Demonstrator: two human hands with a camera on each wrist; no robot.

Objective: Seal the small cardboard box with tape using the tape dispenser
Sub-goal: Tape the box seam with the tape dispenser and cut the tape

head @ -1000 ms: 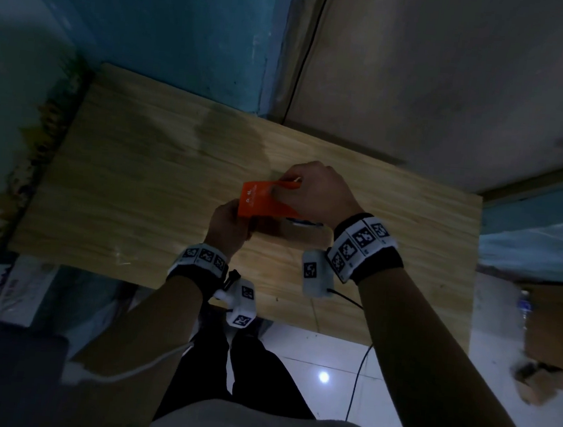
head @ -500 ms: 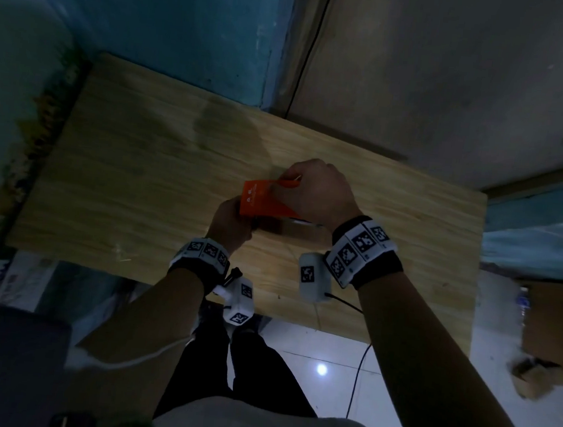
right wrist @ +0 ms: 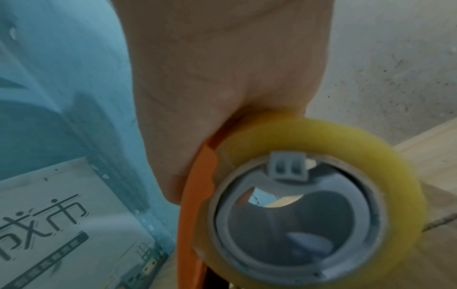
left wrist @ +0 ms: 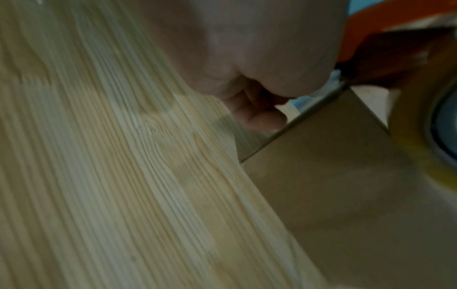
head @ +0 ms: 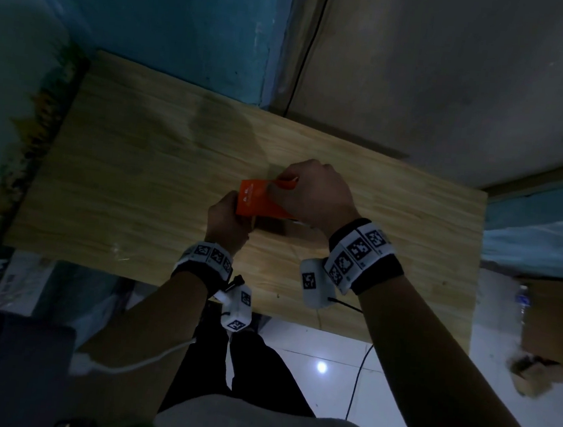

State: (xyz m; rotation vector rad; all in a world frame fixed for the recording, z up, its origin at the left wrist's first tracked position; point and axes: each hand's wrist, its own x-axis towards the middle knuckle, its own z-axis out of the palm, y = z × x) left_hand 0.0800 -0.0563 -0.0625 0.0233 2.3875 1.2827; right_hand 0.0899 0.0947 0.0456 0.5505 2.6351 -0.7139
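On the wooden table [head: 133, 164] my right hand [head: 313, 192] grips the orange tape dispenser [head: 257, 200] from above. The dispenser sits over the small cardboard box [head: 271, 228], which is mostly hidden under it in the head view. My left hand [head: 228, 220] holds the box's left side. In the left wrist view the brown box [left wrist: 346, 205] rests on the table, and my curled fingers [left wrist: 257, 115] lie at its far corner. The right wrist view shows the yellow tape roll [right wrist: 321, 135] on its grey hub [right wrist: 296, 224] beside the orange frame [right wrist: 195, 205].
A blue wall and a grey wall rise right behind the table. On the tiled floor to the right stand a larger cardboard box [head: 558, 319] and a bottle [head: 522, 298]. A dark object [head: 10, 369] lies at lower left. A printed carton [right wrist: 61, 215] shows in the right wrist view.
Both hands, the dispenser and the box stay almost where they were. Only the head view has shifted slightly.
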